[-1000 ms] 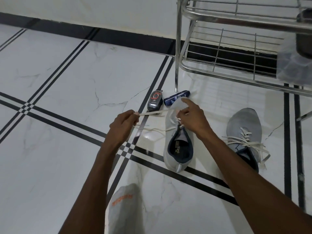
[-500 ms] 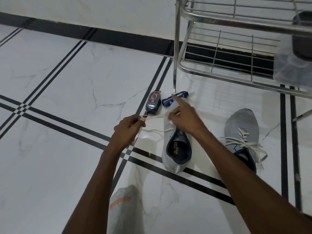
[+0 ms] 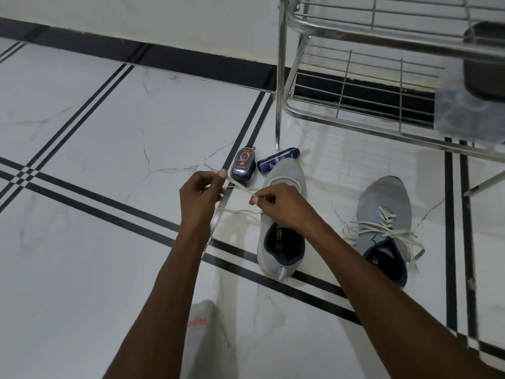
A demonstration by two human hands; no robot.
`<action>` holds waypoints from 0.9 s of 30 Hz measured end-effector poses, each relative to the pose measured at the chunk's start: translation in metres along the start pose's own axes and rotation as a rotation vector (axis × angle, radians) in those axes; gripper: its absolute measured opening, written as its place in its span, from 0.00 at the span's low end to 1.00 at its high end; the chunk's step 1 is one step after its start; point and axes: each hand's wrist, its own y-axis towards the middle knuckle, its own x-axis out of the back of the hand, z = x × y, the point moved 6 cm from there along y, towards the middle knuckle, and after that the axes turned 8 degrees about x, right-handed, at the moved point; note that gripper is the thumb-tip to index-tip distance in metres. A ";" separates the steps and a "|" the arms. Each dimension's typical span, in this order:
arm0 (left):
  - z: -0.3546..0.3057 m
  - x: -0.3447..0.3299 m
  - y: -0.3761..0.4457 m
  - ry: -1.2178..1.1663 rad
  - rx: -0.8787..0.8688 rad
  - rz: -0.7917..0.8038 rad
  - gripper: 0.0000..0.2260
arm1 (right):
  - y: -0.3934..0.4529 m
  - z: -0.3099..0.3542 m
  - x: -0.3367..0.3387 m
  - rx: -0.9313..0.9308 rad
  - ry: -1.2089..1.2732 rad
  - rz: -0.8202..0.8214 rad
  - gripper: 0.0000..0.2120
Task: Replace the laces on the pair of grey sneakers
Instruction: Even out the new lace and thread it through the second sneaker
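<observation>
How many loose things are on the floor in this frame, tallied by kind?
Grey sneakers: 2, one under the hands, one further right
White laces: 2, one held between left hand and right hand, at; one threaded on the right sneaker
Small dark containers: 2, black and blue
Total: 6
</observation>
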 end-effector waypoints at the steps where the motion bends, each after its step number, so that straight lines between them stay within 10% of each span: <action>1: 0.000 -0.007 -0.001 -0.117 0.037 0.041 0.12 | -0.001 -0.001 0.002 -0.002 0.005 0.003 0.09; 7: -0.010 -0.016 0.001 -0.333 -0.022 0.010 0.10 | -0.012 -0.021 0.036 -0.093 0.086 -0.128 0.14; 12: -0.034 -0.006 0.001 0.030 -0.341 -0.249 0.06 | -0.035 -0.041 0.067 -0.240 -0.007 -0.120 0.12; 15: -0.031 -0.036 -0.001 0.296 -0.381 -0.054 0.05 | -0.043 -0.046 0.049 -0.308 -0.107 0.068 0.19; 19: -0.005 -0.080 -0.010 0.473 -0.351 0.234 0.03 | -0.042 -0.038 0.044 -0.221 -0.177 -0.088 0.11; 27: 0.031 -0.107 -0.022 0.679 -0.317 0.278 0.02 | -0.050 -0.071 0.047 -0.338 0.195 -0.206 0.07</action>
